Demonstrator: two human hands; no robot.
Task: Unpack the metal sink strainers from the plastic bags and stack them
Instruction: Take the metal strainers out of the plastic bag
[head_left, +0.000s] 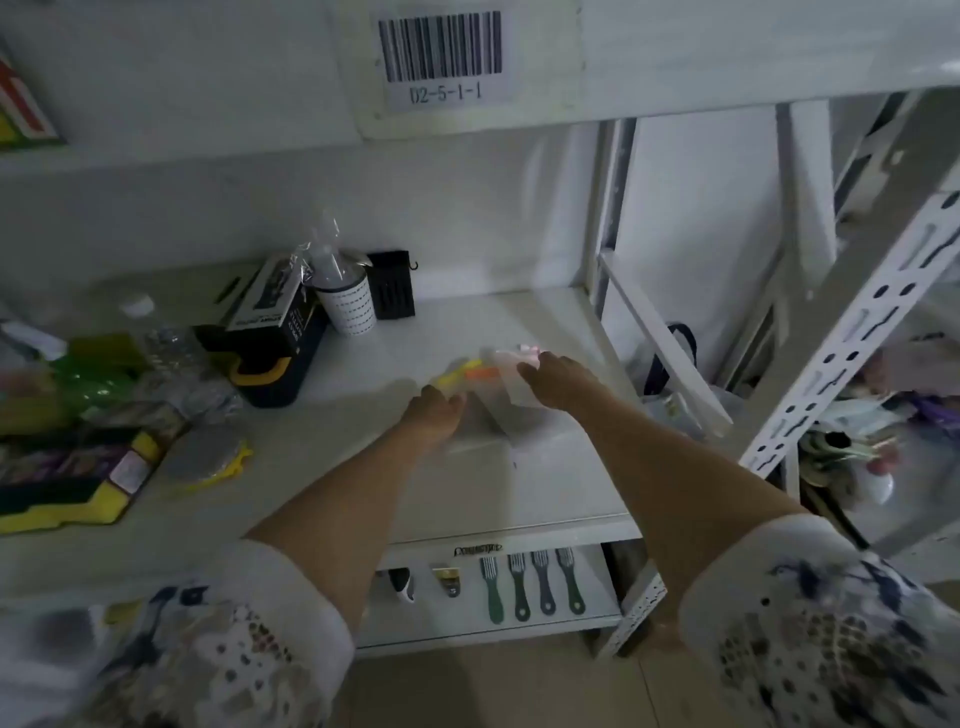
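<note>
A clear plastic bag (496, 376) lies on the white shelf (545, 467), blurred by motion, with yellow, orange and pink patches showing through it. My left hand (434, 413) has its fingers curled on the bag's near left edge. My right hand (558, 384) grips the bag's right side, thumb on top. What is inside the bag is too blurred to tell. A round grey mesh disc (205, 460), perhaps a strainer, lies on something yellow at the left. Crumpled clear bags with silvery contents (176, 364) sit behind it.
At the back left stand a black and yellow box (265, 364), a white dotted cup (348, 306) in wrap and a black holder (392, 286). Green and yellow packs (78, 467) crowd the left. A slotted shelf upright (852, 332) rises on the right. Combs (530, 582) lie on the lower shelf.
</note>
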